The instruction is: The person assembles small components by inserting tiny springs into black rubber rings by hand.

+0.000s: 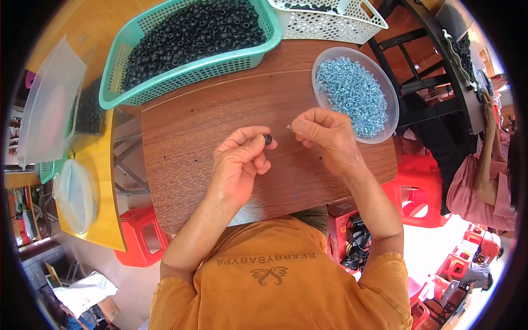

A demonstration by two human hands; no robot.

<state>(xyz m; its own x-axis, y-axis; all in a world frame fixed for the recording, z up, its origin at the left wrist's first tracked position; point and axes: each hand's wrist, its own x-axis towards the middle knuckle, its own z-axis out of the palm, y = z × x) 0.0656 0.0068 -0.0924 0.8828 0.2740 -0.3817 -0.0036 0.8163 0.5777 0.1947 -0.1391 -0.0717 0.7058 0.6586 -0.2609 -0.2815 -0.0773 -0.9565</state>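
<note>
Above the middle of the brown table [220,126], my left hand [240,157] pinches a small round black piece [268,139] between thumb and finger, much like the ones in the green basket. My right hand [324,132] is closed too, thumb against forefinger, on a tiny clear piece [289,127] that juts out toward the black one. A small gap separates the two pieces. Just beyond my right hand sits a round clear tub [391,110] heaped with small shiny pale-blue pieces [352,91], which the hand partly covers.
A green basket [187,77] full of black ring-like pieces [192,41] stands at the far left, beside a white basket [330,27]. Red stools [418,190] flank the table. At left, a yellow table [107,198] bears a lidded round tub [77,195]. Another person's arm [487,159] shows at right.
</note>
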